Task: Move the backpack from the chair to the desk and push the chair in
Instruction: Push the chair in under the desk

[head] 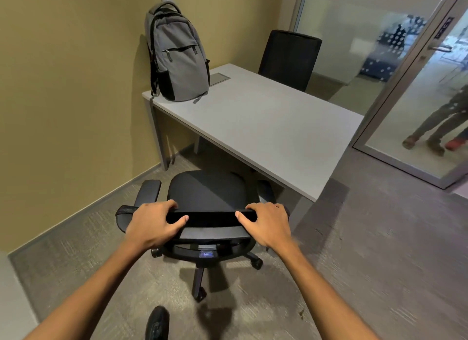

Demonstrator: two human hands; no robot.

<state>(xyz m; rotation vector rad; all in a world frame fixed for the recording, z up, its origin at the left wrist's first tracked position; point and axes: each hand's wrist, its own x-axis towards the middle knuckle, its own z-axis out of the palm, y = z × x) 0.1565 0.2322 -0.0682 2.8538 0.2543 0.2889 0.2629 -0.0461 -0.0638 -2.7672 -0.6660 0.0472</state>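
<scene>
Writing is scarce: only a small blue-lit label [207, 254] low on the back of the chair [206, 187], too blurred to read, and a dark sign [443, 27] on the glass door [415, 91] that you cannot make out either. Your backpack [177, 53] stands upright on the far left corner of the desk [266, 127], long axis vertical, leaning on the yellow wall [63, 86], front pocket facing you, zips closed so nothing inside shows. Your left hand [154, 223] and right hand [266, 223] are both clenched on the chair's top edge, fingers over the front, thumbs behind. The chair's seat points toward the desk, its front edge just at the desk's near edge, not under it. A second black chair [288, 58] sits at the far side.
</scene>
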